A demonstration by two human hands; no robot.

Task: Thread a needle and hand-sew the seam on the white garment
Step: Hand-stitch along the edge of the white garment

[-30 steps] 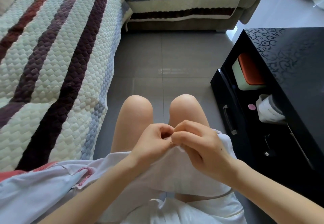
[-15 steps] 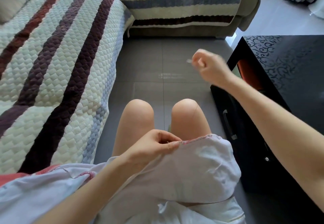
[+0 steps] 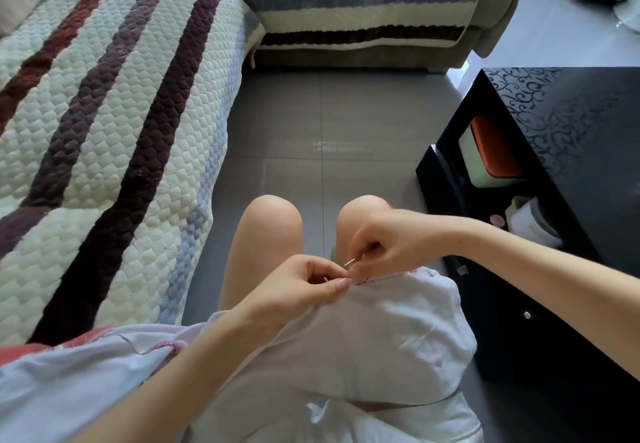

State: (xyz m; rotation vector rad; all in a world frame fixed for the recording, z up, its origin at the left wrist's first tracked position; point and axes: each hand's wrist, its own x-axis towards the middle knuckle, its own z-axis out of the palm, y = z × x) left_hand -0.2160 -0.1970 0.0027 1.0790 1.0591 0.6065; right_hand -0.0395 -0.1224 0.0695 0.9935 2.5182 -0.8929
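The right hand (image 3: 391,240) pinches the needle (image 3: 350,262) between thumb and forefinger, the other fingers curled in; only a short length of the needle shows, between the two hands. The left hand (image 3: 298,292) pinches the garment (image 3: 381,335) by its far edge, thumb on top, just left of the needle, so the hands nearly touch. The thread is too fine to make out (red stitches along the seam (image 3: 391,275) hint at its colour).

The step in hand looks like placing the next stitch. To do it well, I judge, the left hand should hold the edge taut and flat, the needle should enter close beside the last stitch and near the edge, and the fingers beneath should stay out of its path. A gentle pull afterwards would spare the thin cloth from puckering.

The garment drapes over the right thigh and lap, with the seam along its far edge, just short of the knee and right under both hands. Beyond lie the floor (image 3: 346,130), the sofa (image 3: 104,130) to the left and a table (image 3: 571,113) to the right.
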